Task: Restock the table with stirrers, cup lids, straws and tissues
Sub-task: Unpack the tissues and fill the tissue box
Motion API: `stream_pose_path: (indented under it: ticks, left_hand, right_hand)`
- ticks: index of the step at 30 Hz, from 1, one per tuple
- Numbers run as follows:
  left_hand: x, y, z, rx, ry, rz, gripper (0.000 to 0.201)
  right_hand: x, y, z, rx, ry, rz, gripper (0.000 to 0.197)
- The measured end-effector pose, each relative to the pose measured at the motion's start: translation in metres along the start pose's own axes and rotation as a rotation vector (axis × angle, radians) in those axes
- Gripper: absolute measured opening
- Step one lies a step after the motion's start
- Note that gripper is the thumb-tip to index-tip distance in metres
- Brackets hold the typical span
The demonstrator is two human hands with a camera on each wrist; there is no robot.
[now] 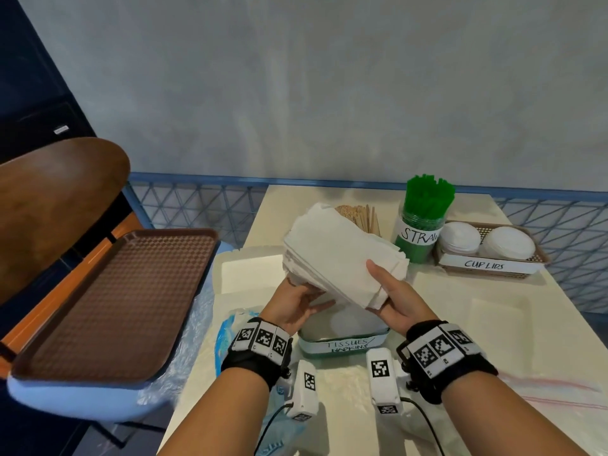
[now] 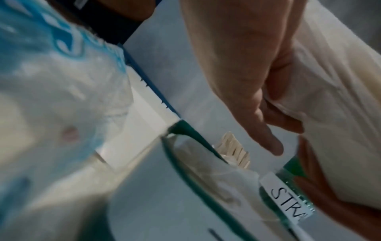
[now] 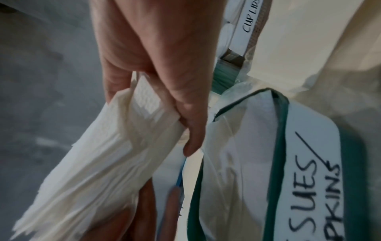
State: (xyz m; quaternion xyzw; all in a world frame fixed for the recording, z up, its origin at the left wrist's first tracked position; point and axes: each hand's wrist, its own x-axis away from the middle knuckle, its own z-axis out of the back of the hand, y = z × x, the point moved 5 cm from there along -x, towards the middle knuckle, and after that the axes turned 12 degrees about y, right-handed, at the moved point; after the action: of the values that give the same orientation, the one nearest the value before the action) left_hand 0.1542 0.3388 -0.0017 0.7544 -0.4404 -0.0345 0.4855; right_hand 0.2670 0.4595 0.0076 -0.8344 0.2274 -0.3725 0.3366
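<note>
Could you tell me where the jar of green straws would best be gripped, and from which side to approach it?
Probably a grip round the straw jar at its labelled middle, coming from the front, the person's side. It stands upright and round; the straws bristle from its open top, the cup lid basket sits close on its right, and the stirrers are to its left. Both hands now hold the tissue stack.

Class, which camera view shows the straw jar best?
The head view: the whole straw jar stands upright with its green straws. The left wrist view shows only its blurred label; the right wrist view only a green sliver.
</note>
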Motion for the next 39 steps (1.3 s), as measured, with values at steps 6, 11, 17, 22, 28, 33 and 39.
stream_pose_path:
  ticks: [6,11,17,22,28,33,39]
  left_hand:
    - [0.008,0.009,0.019,0.143,-0.078,0.001,0.060]
    - [-0.005,0.010,0.029,-0.414,0.258,-0.205,0.089]
    - [-0.004,0.001,0.028,-0.904,0.379,-0.430,0.063]
    - [-0.005,-0.009,0.016,-1.129,0.329,-0.574,0.051]
    - [-0.009,-0.019,0.009,-1.339,0.301,-0.573,0.042]
    - [-0.013,-0.022,0.010,-1.484,0.263,-0.609,0.046]
    - [-0.022,-0.042,0.015,-1.840,0.222,-0.567,0.065]
  right_hand:
    - [-0.002,-0.017,0.008,0.282,0.052,0.101,0.022]
    - [-0.012,-0.013,0.013,0.531,0.053,0.139,0.032]
    - [-0.034,0.002,0.031,0.812,0.187,0.220,0.052]
    - [-0.023,-0.005,0.023,1.217,0.242,0.553,0.060]
    - [-0.028,0.003,0.019,1.427,0.202,0.676,0.043]
    - [-0.034,0.007,0.022,1.491,0.257,0.627,0.039]
    - [-0.035,0.011,0.017,1.589,0.243,0.586,0.043]
